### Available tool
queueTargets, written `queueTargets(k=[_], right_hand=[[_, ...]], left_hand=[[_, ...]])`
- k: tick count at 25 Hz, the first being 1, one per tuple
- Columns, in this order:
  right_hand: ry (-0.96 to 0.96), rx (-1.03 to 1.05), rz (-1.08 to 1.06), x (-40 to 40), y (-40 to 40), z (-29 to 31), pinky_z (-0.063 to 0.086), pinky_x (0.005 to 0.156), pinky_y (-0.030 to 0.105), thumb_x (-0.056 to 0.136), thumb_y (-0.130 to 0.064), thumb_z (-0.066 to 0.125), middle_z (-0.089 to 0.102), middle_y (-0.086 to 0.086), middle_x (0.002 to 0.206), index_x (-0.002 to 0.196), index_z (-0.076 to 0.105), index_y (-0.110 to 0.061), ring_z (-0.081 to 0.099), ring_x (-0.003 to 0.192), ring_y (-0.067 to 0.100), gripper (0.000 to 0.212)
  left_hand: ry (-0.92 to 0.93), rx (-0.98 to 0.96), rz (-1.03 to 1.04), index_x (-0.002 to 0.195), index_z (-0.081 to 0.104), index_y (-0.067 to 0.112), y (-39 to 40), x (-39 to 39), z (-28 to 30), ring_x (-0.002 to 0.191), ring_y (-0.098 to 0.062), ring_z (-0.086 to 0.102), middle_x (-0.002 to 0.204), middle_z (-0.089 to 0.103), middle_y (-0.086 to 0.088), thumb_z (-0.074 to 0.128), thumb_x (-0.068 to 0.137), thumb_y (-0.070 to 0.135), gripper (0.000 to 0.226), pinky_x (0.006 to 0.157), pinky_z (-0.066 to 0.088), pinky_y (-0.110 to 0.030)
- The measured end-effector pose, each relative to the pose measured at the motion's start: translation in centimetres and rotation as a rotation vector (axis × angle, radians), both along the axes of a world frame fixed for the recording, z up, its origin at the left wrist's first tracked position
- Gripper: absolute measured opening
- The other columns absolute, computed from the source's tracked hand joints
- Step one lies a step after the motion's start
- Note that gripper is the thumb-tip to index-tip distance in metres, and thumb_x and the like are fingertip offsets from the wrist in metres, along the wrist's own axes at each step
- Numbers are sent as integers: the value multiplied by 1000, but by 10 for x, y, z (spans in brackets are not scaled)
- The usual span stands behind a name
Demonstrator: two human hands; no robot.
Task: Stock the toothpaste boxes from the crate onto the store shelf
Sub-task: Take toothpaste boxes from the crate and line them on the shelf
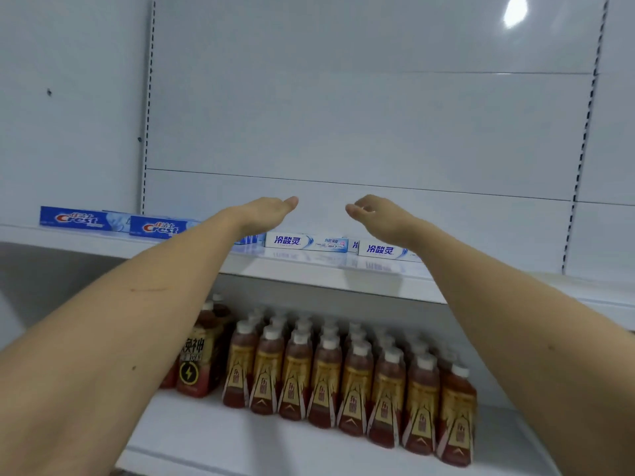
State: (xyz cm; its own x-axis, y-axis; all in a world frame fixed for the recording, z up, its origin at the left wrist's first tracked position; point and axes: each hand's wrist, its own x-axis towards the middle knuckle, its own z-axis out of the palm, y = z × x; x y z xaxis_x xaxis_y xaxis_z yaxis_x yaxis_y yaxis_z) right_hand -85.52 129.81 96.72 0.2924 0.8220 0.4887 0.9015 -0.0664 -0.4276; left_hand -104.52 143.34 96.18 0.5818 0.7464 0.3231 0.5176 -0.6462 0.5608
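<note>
- On the upper shelf (309,273), the widest thing that matters here, the toothpaste boxes lie flat in a loose row along the front edge; the crate is not in view, so the next box has to come from somewhere outside the picture.
- Below it, the packed block of drink bottles (347,376) fills the lower shelf; arms drawn back carelessly could knock the front caps, so I would pull the elbows up and out, not down.
- Both bare forearms reach over the row, and each hand hovers above the boxes, touching none as far as I can see.
- The two blue Crest boxes (113,223) sit at the left end, slightly overlapped, and look settled.
- The white boxes with blue lettering (305,242) sit in the middle and right, the right one partly hidden under the wrist; a gap between them suggests the row wants squaring, gently, with flat palms.
- The left hand (264,213) has relaxed, nearly straight fingers and holds nothing.
- The right hand (381,216) is loosely curved, thumb apart, also empty.
- My judgement: release is finished; nudge the fronts flush to the shelf lip, then fetch more.
</note>
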Motion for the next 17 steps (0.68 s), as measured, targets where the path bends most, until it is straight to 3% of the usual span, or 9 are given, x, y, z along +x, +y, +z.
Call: queueTargets(k=[2,5,8,13,17], right_hand=[[161,127,88,-27,-6,-13,39,91,32,101,-50,38,55,3,129,136,49,-14,51,106,18,51],[321,97,182,-63,-15,-23,43,101,38,100,-54,35,56,4,130,135,51,-16,53,115,21,54],[406,27,261,-87,-28,-32,42,105,42,100,-58,31,53,-2,134,137,50,-21,49,123,17,56],[529,-24,307,-105,-53,-90,41,106,45,100,-59,26,50,-1,140,141,47,-22,47,130,19,59],[634,-139,308,-106,-79,-154,36,110,46,99,-62,25,46,2,148,147,41,-21,42,136,22,65]], left_hand=[[-146,-79,-39,153,30,18,-7,-8,-13,146,-25,27,157,32,-2,21,101,59,67,115,22,-40],[-260,-121,-29,143,45,18,-20,-23,-30,136,-28,40,140,48,-3,23,98,62,67,110,30,-39],[-347,-116,-19,144,47,22,-38,-40,-44,138,-25,38,150,44,-5,21,99,60,64,116,26,-42],[-522,-182,-50,143,48,18,-82,-66,-99,138,-20,39,147,47,-5,21,104,49,56,105,27,-32],[-479,-352,37,144,46,22,-117,-88,-176,142,-19,34,151,45,-2,21,103,53,57,114,22,-38]])
